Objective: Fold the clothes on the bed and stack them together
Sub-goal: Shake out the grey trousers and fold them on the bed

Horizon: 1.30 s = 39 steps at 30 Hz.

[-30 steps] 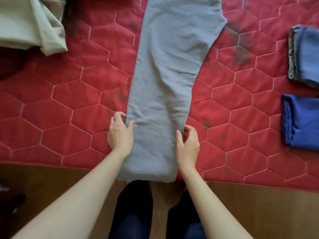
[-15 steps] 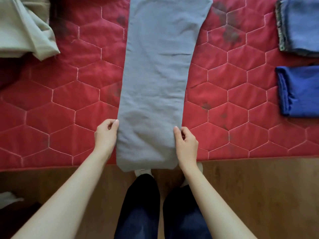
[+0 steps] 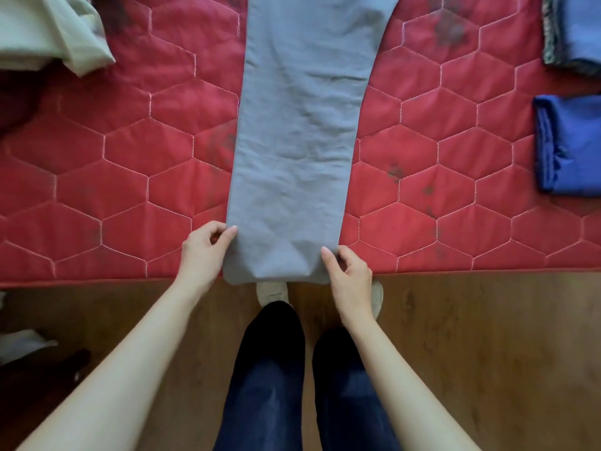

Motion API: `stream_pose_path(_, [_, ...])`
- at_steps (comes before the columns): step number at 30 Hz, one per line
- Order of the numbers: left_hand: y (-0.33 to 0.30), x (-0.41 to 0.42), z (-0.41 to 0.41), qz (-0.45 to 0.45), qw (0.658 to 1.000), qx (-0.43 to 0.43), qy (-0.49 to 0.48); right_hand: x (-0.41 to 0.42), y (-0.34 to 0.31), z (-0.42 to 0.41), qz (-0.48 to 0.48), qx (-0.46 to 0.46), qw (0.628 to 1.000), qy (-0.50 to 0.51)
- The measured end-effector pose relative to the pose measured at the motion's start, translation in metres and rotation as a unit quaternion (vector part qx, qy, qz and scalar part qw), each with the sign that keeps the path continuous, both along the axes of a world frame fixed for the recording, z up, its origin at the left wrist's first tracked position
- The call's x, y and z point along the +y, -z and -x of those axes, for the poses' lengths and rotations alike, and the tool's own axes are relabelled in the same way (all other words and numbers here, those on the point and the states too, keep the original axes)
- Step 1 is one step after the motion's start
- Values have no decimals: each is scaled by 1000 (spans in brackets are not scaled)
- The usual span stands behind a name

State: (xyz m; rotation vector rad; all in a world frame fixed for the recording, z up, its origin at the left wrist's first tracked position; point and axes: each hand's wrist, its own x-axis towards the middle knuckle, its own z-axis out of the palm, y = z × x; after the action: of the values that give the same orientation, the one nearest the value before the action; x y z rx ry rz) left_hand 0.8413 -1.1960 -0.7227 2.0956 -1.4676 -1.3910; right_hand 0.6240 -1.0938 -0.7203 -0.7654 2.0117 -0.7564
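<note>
light: soft, even | shadows: faint | focus: sharp | edges: wide-angle bowing

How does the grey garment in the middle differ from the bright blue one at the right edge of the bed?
The grey garment lies stretched out long across the red bed cover; the bright blue garment is already folded into a compact block. The grey one is gripped at its near end by the left hand and right hand; the blue one lies untouched. The grey end overhangs the bed edge; the blue sits fully on it. Both are plain, unpatterned cloth.

bare red quilt (image 3: 107,177) left of grey trousers (image 3: 299,131), blue folded garments (image 3: 569,144) crowding right edge
</note>
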Motion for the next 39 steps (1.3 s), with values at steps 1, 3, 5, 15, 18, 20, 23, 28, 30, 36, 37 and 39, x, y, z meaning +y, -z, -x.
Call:
stream_pose_path(1, [-1,3,-3,5,1000,-12,1,3,0,-2,7,3,1000,3])
stream_pose_path(3, [1,10,-8,-22,999,-37,6,12,3,-4,-46,-2,999,-16])
stream_pose_path(5, [2,16,-11,-64,997,-42,15,23,10,-5,-122,-9,991,-51])
stream_pose_path(15, [-6,22,-16,0,978,-178,105,34,-1,-11,-136,106,985,-19])
stream_pose_path(18, [-8,19,-5,93,955,-244,138,26,-10,-17,-76,206,975,-23])
stream_pose_path(20, [-7,12,8,164,934,-250,198,8,-10,-23,-17,266,961,-77])
stream_pose_path(23, [1,-4,43,239,895,-192,325,-32,0,-40,40,281,943,-171])
stream_pose_path(28, [41,-57,83,213,880,-216,365,-119,42,-38,35,318,917,-240])
stream_pose_path(30, [60,-73,73,201,874,-242,370,-126,61,-21,17,367,886,-282])
stream_pose_path(36, [65,-35,29,206,876,-265,348,-50,66,4,-60,409,884,-219])
stream_pose_path(37, [61,-27,28,191,879,-274,340,-43,62,5,-73,409,884,-214])
stream_pose_path(39, [54,-27,35,190,872,-288,346,-52,54,7,-70,416,882,-212])
